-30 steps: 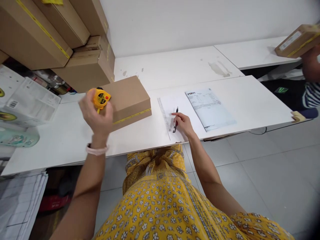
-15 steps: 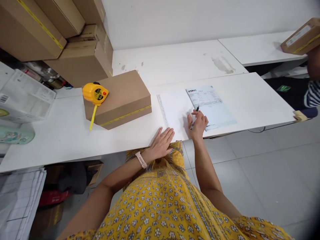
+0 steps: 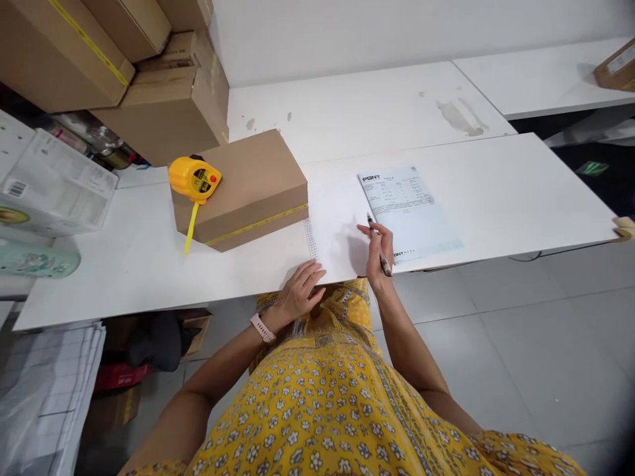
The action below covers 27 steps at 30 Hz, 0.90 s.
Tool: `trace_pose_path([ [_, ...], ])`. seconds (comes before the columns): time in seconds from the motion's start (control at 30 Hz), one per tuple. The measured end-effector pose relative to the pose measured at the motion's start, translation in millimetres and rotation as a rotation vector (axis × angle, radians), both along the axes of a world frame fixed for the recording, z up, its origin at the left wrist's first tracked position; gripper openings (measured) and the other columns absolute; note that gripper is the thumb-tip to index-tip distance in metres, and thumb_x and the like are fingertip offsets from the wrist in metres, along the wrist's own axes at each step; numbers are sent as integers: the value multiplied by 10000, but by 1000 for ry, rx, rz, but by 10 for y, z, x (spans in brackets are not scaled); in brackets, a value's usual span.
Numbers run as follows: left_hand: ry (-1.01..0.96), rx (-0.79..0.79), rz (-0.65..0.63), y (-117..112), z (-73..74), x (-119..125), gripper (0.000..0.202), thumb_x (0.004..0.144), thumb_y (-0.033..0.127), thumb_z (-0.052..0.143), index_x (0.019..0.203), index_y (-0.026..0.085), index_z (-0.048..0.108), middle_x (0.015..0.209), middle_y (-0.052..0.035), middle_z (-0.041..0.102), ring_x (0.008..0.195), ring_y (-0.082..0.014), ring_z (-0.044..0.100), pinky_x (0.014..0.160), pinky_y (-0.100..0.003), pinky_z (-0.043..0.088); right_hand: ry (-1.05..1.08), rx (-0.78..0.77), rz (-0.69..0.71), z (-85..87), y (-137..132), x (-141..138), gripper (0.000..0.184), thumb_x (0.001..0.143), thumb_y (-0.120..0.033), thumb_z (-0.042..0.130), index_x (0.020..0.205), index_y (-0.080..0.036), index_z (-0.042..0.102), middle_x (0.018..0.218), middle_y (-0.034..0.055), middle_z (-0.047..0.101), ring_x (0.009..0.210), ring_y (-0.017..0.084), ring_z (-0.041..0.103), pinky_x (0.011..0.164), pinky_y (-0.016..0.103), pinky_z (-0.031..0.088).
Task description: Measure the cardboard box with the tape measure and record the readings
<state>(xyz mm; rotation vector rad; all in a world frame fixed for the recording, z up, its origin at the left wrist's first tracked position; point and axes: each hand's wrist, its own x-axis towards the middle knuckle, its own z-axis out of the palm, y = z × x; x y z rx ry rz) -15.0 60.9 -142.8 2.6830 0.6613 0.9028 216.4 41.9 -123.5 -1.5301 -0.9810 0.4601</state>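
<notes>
Right hand [image 3: 381,250]: fingers closed around one black-and-clear pen [image 3: 385,266], which slants through the grip, one end beyond the fingertips, the other protruding near the wrist. Position: above the lower right part of the notebook; pen contact with the page cannot be told.

Left hand [image 3: 297,291]: fingers near one another, lightly bent, thumb apart; no object seen in them. Fingertips at the notebook's lower left corner, by the table's front edge. Pink wrist strap [image 3: 262,328] behind this hand.

Spiral notebook [image 3: 335,198]: page blank where visible, lying between the two hands and beyond them; coil along its left side, lower end just beside the left fingertips.

Printed form [image 3: 426,221]: pale blue, bold heading, flat, immediately right of the pen-holding fingers.

Cardboard box [image 3: 260,165]: closed, yellow tape along the side; beyond and to the left of the left fingers, near corner against or over the notebook's upper left, contact unclear.

Tape measure [image 3: 186,178]: yellow and black case, on the box's left end, well apart from both hands; yellow blade [image 3: 191,228] extends down across the box's near side.

White table [image 3: 506,185]: under all the above.

Stacked cartons [image 3: 159,112]: far left, beyond the left fingers. Mint-green bottle [image 3: 40,256]: lying on its side, well left of them.
</notes>
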Motion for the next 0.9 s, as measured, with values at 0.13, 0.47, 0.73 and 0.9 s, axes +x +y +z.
trace_pose_path([
  [0.13, -110, 93, 9, -36, -84, 40, 209, 968, 142, 598, 1168, 142, 657, 1076, -109, 742, 1143, -239, 686, 1030, -451, 594, 491, 1, 339, 54, -15, -319, 632, 988, -653, 414, 1429, -214, 524, 1296, 140, 701, 1204, 252, 660, 1061, 480, 503],
  [0.47, -100, 132, 95, -85, -169, 80, 163, 976, 176, 603, 1105, 148, 700, 1079, -103, 760, 1111, -244, 714, 1012, -440, 616, 345, -104, 283, -26, -5, -616, 447, 953, -615, 536, 886, -208, 709, 718, 23, 676, 654, 153, 618, 678, 319, 516],
  [0.73, -62, 140, 94, -98, -201, 60, 195, 995, 183, 579, 1147, 150, 696, 1140, -124, 744, 1167, -250, 690, 1036, -449, 597, 191, -58, 262, -105, -21, -614, 263, 889, -449, 699, 838, -240, 547, 730, -40, 534, 646, 121, 475, 608, 268, 416],
  [0.9, -82, 80, 76, -110, -250, 62, 224, 1006, 181, 559, 1182, 167, 696, 1164, -119, 752, 1210, -240, 672, 1063, -465, 578, 220, -109, 347, -101, 15, -609, 248, 905, -457, 671, 937, -245, 547, 803, -22, 593, 689, 130, 544, 631, 277, 439],
])
